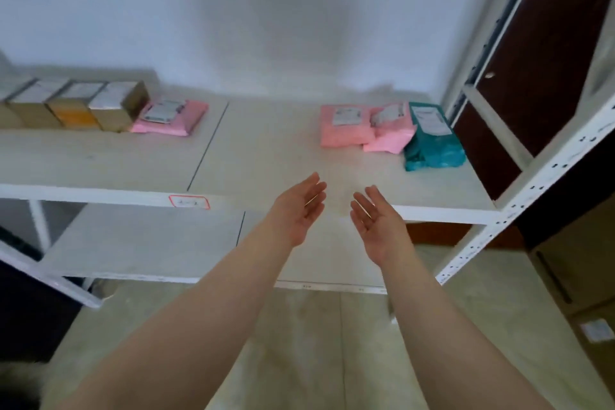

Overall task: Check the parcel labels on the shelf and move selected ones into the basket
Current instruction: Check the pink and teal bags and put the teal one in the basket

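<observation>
My left hand (299, 210) and my right hand (376, 220) are held out side by side at the front edge of the white shelf (266, 150), palms facing each other, fingers apart, holding nothing. Parcels lie further back on the shelf. At the right are a pink bag (344, 126), a second pink bag (389, 130) and a teal bag (432, 140), each with a white label. At the left lie a pink bag (171, 117) and a row of cardboard boxes (76, 106) with labels on top. No basket is in view.
A lower shelf board (149, 240) sits beneath the upper one. A white perforated upright (519, 210) stands at the right, with a dark brown cabinet (532, 60) behind it. Cardboard boxes (582, 293) stand on the floor at the right. A red-framed tag (189, 201) marks the shelf edge.
</observation>
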